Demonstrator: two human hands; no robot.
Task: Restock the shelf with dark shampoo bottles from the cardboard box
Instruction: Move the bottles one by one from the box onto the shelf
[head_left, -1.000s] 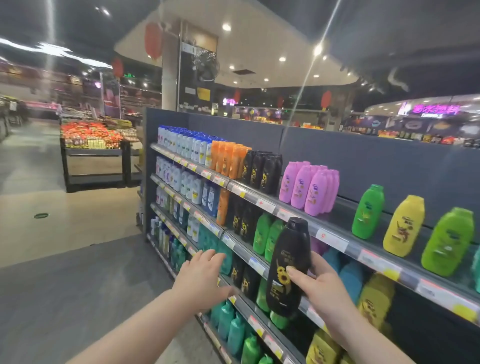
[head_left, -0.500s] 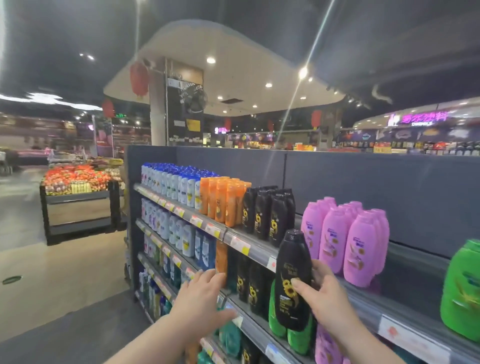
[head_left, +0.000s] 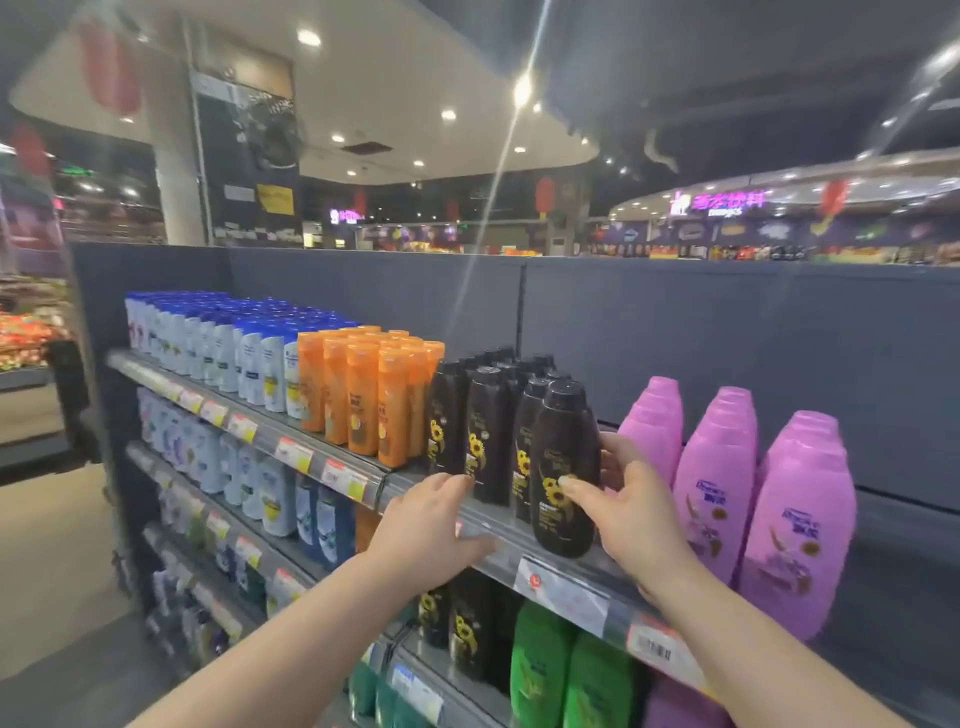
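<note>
Here, dark bottle (head_left: 563, 457), sunflower label (head_left: 556, 496), black cap (head_left: 565, 393), right hand (head_left: 631, 512) grip holding it, left hand (head_left: 431, 525) wide

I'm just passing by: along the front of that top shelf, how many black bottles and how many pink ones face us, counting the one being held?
Black plastic shampoo bottles with sunflower labels: 4, including the one the right hand grips
Pink plastic bottles: 3
Total: 7
More of each colour stand behind these, too hidden to count.
</note>
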